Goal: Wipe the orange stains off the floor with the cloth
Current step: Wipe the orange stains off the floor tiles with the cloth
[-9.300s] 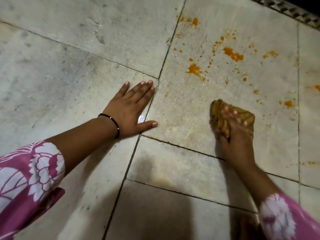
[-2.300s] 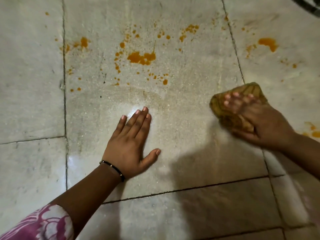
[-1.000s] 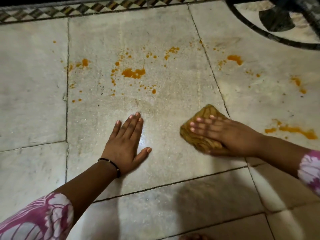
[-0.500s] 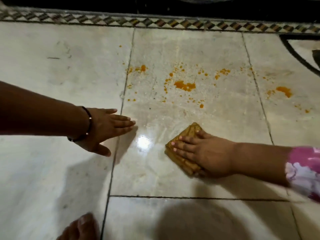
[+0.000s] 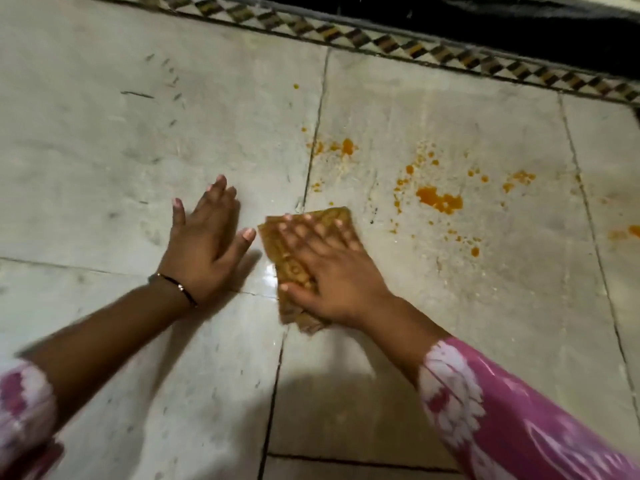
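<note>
Your left hand (image 5: pixel 204 247) lies flat on the marble floor (image 5: pixel 104 133), fingers spread, gripping nothing. Just beside it, your right hand (image 5: pixel 332 271) presses the folded brown cloth (image 5: pixel 291 268) down, fingers spread flat over it. Orange stains (image 5: pixel 439 199) spatter the tile beyond, to the right.

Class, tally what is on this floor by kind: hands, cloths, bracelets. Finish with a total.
Hands: 2, left hand and right hand
Cloths: 1, the cloth
Bracelets: 1, the bracelet
Total: 4
</note>
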`<state>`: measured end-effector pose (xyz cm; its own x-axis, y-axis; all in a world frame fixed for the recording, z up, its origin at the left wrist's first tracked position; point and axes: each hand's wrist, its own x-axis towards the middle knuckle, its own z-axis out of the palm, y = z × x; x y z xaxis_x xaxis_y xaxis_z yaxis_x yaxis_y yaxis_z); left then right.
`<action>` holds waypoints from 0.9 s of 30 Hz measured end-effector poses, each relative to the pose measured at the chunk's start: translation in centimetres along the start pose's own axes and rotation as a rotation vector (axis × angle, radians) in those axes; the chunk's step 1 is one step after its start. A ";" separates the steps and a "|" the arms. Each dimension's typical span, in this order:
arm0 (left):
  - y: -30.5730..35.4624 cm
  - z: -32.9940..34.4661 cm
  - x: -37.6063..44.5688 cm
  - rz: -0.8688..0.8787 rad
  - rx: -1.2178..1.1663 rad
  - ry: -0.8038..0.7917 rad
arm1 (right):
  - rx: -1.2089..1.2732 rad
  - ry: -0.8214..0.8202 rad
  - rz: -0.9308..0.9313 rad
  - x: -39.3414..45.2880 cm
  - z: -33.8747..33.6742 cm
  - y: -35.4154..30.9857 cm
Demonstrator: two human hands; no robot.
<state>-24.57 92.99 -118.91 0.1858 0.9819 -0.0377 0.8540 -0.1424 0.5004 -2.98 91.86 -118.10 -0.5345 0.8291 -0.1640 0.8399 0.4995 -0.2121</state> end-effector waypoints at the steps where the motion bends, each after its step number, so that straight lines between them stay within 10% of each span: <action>1: 0.5 0.7 -0.7 0.013 -0.009 0.001 | 0.022 0.036 0.092 -1.0 0.0 1.2; 10: 0.6 2.5 -2.5 0.293 0.350 -0.217 | 0.011 -0.062 0.440 -15.6 3.1 -1.6; 18: 0.6 2.4 -2.6 0.279 0.272 -0.194 | 0.024 0.020 0.158 -3.8 1.6 -3.1; 27: 0.8 2.8 -2.5 0.267 0.356 -0.170 | 0.067 0.084 0.279 -1.2 0.3 -0.1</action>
<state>-23.02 90.09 -120.81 0.4732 0.8748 -0.1038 0.8734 -0.4504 0.1855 -2.42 90.75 -118.19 -0.2715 0.9514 -0.1451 0.9438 0.2336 -0.2337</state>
